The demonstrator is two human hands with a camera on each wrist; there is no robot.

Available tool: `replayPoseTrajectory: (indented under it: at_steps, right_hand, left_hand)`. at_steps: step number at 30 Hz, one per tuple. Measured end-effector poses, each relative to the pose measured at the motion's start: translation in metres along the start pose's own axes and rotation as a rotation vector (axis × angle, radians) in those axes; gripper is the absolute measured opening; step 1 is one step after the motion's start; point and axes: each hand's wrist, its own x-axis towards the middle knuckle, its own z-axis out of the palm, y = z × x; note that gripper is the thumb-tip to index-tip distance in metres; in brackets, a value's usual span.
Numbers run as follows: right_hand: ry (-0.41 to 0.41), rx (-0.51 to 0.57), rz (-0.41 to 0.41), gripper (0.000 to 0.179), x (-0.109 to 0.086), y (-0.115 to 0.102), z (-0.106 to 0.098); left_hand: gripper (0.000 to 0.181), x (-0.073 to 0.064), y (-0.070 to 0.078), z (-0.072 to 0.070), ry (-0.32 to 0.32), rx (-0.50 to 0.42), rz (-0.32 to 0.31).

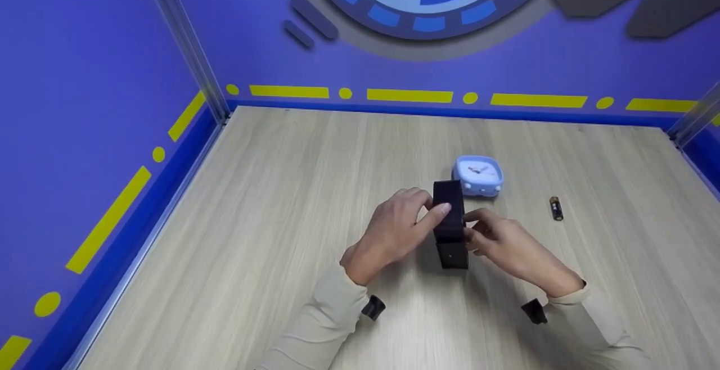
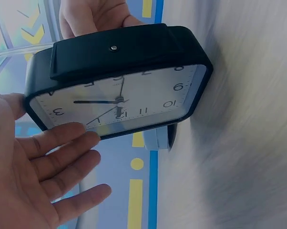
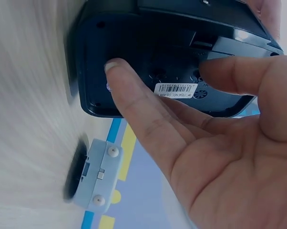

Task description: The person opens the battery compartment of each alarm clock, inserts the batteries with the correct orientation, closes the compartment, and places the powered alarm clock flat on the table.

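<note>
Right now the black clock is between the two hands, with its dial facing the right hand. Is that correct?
Not quite: the dial of the black clock faces the left hand, as the left wrist view shows. The rest is right.

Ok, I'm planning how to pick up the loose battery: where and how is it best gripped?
Probably around the middle of the battery, from above, thumb and finger on its two long sides. It is a slim cylinder lying flat on the table, with bare surface along both sides. The right hand is nearer.
</note>
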Motion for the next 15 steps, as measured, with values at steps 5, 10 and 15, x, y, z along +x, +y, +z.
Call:
replayPoseTrajectory:
  at_steps: [5, 10, 15]
  right_hand:
    - [0.02, -0.021, -0.049, 0.025, -0.0006, -0.0019, -0.0002]
    - [0.113, -0.198, -0.134, 0.017, -0.0016, -0.005, 0.0009]
    - [0.189, -0.273, -0.134, 0.016, -0.0044, -0.0087, 0.0001]
  left_hand:
    - [0.042, -0.001, 0.0019, 0.0007, 0.013, 0.023, 0.012]
    - [0.043, -0.002, 0.0015, 0.0023, 0.005, 0.024, 0.02]
    - [0.043, -0.0023, 0.0018, 0.0042, 0.006, 0.029, 0.028]
